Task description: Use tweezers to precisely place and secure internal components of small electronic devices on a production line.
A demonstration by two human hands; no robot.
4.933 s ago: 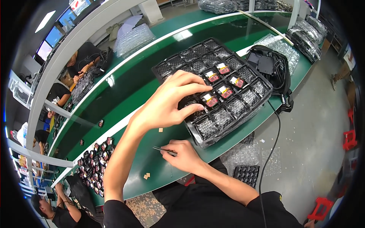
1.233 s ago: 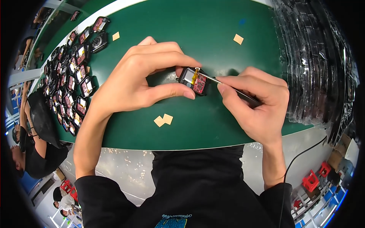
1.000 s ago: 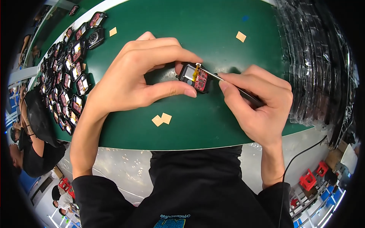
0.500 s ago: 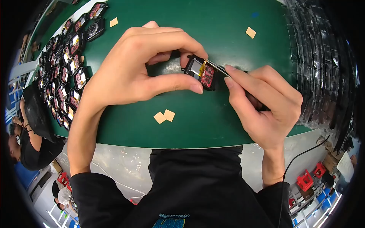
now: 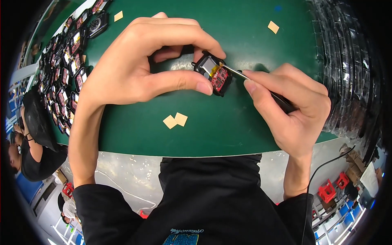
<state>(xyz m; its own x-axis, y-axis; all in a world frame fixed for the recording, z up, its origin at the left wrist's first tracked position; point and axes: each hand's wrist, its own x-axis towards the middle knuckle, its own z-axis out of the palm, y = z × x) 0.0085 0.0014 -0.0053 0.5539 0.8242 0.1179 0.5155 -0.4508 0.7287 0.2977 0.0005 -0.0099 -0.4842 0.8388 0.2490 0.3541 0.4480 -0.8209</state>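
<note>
My left hand (image 5: pixel 139 65) grips a small black electronic module (image 5: pixel 212 73) between thumb and fingertips, just above the green table (image 5: pixel 228 126). The module shows a silvery patch and a red circuit board. My right hand (image 5: pixel 290 110) holds metal tweezers (image 5: pixel 253 81) like a pen, and their tip touches the module's top edge near the red board. Two small tan paper squares (image 5: pixel 175 121) lie on the table below my left thumb.
A black tray (image 5: pixel 67 65) with several similar modules sits at the far left. Stacked clear plastic trays (image 5: pixel 347 61) line the right side. More tan squares (image 5: pixel 273 27) lie at the far edge of the table. Another person in black (image 5: pixel 32 143) is at the lower left.
Earlier my left hand reached into a parts tray far away. Now both hands work close over the green table, and the module and tweezers have shifted slightly up and right.
</note>
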